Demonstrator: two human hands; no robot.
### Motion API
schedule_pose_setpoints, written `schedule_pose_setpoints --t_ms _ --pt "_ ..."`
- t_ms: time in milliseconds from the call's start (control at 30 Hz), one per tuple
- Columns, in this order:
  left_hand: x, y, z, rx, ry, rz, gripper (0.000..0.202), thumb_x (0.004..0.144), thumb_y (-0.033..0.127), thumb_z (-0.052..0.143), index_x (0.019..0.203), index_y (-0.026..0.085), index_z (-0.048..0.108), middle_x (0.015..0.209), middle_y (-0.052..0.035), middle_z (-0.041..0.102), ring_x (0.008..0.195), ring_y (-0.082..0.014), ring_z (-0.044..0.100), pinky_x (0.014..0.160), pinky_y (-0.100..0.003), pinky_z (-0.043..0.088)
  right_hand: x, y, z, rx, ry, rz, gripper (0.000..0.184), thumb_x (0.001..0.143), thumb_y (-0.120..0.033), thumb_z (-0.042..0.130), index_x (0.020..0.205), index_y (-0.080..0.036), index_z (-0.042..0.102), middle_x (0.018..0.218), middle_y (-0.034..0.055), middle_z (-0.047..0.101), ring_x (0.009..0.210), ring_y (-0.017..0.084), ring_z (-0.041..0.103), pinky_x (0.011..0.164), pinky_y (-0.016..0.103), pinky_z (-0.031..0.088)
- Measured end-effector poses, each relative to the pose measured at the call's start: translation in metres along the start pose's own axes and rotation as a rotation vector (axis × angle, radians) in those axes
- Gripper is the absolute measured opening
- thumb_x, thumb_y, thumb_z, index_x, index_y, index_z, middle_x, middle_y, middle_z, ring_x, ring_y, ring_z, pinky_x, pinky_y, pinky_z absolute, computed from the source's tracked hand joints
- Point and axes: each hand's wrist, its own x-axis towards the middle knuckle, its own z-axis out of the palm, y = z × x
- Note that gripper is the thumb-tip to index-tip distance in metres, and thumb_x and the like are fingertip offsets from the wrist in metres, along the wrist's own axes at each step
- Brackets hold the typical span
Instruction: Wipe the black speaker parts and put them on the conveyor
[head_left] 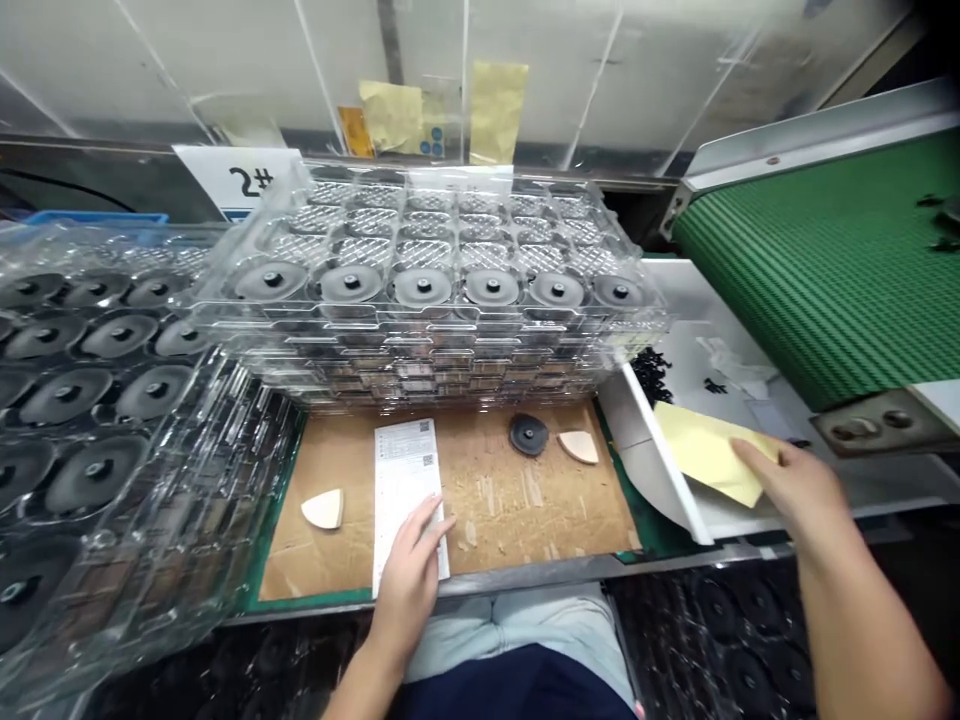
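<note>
My left hand [416,560] rests with its fingers apart on the lower right edge of a long white printed paper sheet [405,455]. The sheet lies on the brown cardboard. At the right, my right hand [799,485] pinches the edge of a yellow sheet of paper [709,450] over the white tray. A dark grey disc-like part with a central knob [528,434] lies on the cardboard. Beside it is a cream wedge-shaped piece [579,447], and a similar cream wedge [323,509] sits left of the printed sheet.
Stacked clear plastic trays [427,320] stand behind the cardboard [495,510], dark parts in their front row. More filled trays [90,400] are at the left. A green conveyor belt [832,250] overhangs the white tray [664,460], which holds small black pieces [651,378].
</note>
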Motion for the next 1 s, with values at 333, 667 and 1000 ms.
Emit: schedule_pose_setpoints --t_ms 333,667,1000 --pt "0.01 0.01 -0.001 -0.781 0.008 -0.362 0.032 0.08 0.04 0.056 0.096 0.016 0.067 0.102 -0.0133 0.069 0.095 -0.0253 0.064 0.089 -0.044 0.048 -0.113 -0.11 0.007 0.104 0.466 -0.53 0.054 0.08 -0.015 0.055 0.127 -0.041 0.048 0.108 0.0056 0.061 0.098 0.027 0.057 0.087 0.045 0.044" --pt "0.008 0.004 0.001 -1.355 0.111 -0.491 0.078 0.056 0.066 0.066 0.117 0.018 0.053 0.123 -0.0161 0.058 0.109 -0.029 0.056 0.095 -0.044 0.043 -0.165 -0.181 0.123 0.19 -0.318 -0.96 0.065 0.063 0.003 0.042 0.112 -0.036 0.061 0.123 0.0037 0.056 0.119 0.025 0.045 0.099 0.054 0.031" --pt "0.014 0.01 0.005 -1.328 0.176 -0.613 0.038 0.068 0.024 0.071 0.102 0.014 0.058 0.105 -0.0113 0.068 0.103 -0.023 0.06 0.099 -0.041 0.039 -0.152 -0.192 0.107 0.429 -0.679 -0.537 0.064 0.079 -0.047 0.057 0.136 -0.025 0.038 0.144 0.012 0.032 0.134 0.03 0.026 0.106 0.052 0.027"
